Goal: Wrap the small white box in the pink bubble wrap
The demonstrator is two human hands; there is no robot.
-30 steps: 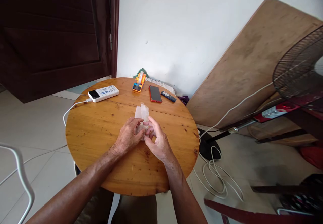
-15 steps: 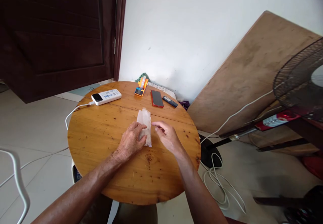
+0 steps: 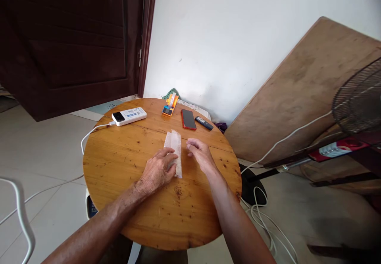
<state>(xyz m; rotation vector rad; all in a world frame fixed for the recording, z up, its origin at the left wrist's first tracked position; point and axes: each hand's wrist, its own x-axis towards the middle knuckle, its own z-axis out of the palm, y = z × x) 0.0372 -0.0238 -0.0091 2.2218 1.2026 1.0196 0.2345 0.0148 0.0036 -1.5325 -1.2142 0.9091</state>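
A folded white sheet (image 3: 176, 139), thin and slightly crinkled, lies lengthwise near the middle of the round wooden table (image 3: 119, 165). My left hand (image 3: 159, 167) rests on its left side and lower part, fingers apart, pressing on it rather than gripping it. To the right of the sheet, my right hand (image 3: 201, 153) hovers just off its edge without touching it. The fingers of that hand are slightly curled and apart, with nothing between them.
Along the table's far side are a white power bank (image 3: 129, 116) with a cable, an orange tape dispenser (image 3: 170, 104), a red-edged phone (image 3: 188, 119) and a dark remote (image 3: 204, 123). A fan (image 3: 360, 97) and leaning board (image 3: 297, 85) stand right.
My right hand has drawn slightly away from the sheet's right edge. My left hand stays on the sheet. The whole view has shifted a little.
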